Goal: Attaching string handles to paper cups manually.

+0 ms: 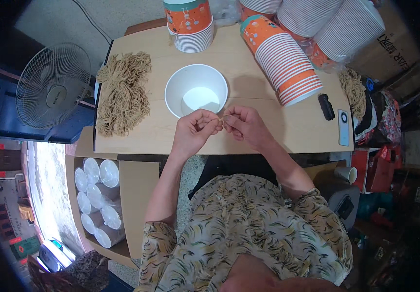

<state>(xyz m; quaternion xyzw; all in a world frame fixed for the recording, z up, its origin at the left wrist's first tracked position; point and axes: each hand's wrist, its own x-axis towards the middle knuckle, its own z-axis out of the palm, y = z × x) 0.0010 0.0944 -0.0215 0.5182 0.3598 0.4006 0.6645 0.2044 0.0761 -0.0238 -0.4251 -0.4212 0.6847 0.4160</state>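
Both my hands meet over the near side of the table, just in front of a white paper bucket [176, 87] that stands with its mouth up. My left hand [198, 130] pinches with thumb and forefinger, and my right hand [245, 127] does the same. Between the fingertips shows a tiny bit of tan cord [221, 119]; most of it is hidden by the fingers. To the left lies a heap of tan cords [122, 95], loosely bundled. Behind the bucket rises an upright stack of orange and white paper buckets [193, 34].
A long stack of buckets [288, 63] lies slanted at right, with more wrapped stacks [348, 29] behind. Near the right edge are a black object [326, 107] and a pale flat device [344, 127]. A fan [54, 92] stands left; a carton [139, 204] holds bagged white cups.
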